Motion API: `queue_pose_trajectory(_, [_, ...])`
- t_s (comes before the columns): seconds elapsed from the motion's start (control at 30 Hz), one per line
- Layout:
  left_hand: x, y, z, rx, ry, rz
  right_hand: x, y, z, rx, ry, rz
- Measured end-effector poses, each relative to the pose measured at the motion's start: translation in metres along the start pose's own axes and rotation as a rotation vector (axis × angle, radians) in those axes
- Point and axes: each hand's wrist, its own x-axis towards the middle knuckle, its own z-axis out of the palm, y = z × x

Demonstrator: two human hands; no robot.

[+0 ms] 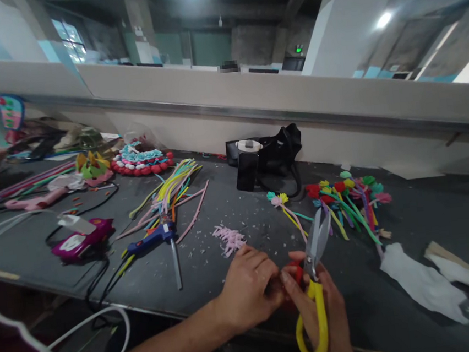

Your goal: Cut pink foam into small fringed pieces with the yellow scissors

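Pinching a small red craft piece (297, 272) between fingertips, the left hand (249, 288) closes on it just beside the scissors (317, 278), whose yellow loop handle sits in the right hand (320, 311). The right hand's fingers are wrapped shut around that handle, and its thumb also touches the red piece; the blades point up and away, nearly together. What the red piece is exactly cannot be told, since fingers hide most of it.

Beyond the scissors lies a bundle of colourful pipe-cleaner flowers (347, 198), with two loose ones (282, 204) closer in. Left of the scissors rests a clump of pink trimmings (229, 239), and further left a blue glue gun (151, 238) beneath a spray of loose pipe cleaners (169, 190). A phone (247, 170) leans on a black bag behind them on the dark worktable (211, 278).

To work cleanly here, I judge the piece should stay gripped near its base, fingertips clear of the blades, with small, steady snips.
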Motion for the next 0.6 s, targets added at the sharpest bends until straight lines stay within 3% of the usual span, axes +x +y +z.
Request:
queue_pose_trajectory(0.07, [0.001,0.0,-0.002,-0.09,-0.033,-0.092,0.001,-0.003,-0.001,-0.041,0.034,-0.038])
queue_pose_trajectory(0.13, [0.004,-0.001,-0.004,-0.257,-0.089,-0.272,0.003,-0.006,-0.003,-0.051,0.066,-0.06])
queue_pose_trajectory(0.23, [0.007,-0.005,-0.006,-0.622,-0.203,-0.567,0.005,-0.011,-0.006,-0.002,0.057,-0.043])
queue_pose_trajectory(0.33, [0.009,-0.008,-0.006,-0.997,-0.249,-0.742,0.007,-0.014,-0.006,0.0,0.03,-0.065])
queue_pose_trajectory(0.43, [0.01,-0.007,-0.008,-1.141,-0.173,-0.816,0.007,-0.015,-0.004,-0.008,0.054,-0.098])
queue_pose_trajectory(0.6, [0.015,-0.006,-0.016,-1.197,0.168,-0.835,0.0,-0.006,0.007,-0.133,0.078,-0.274])
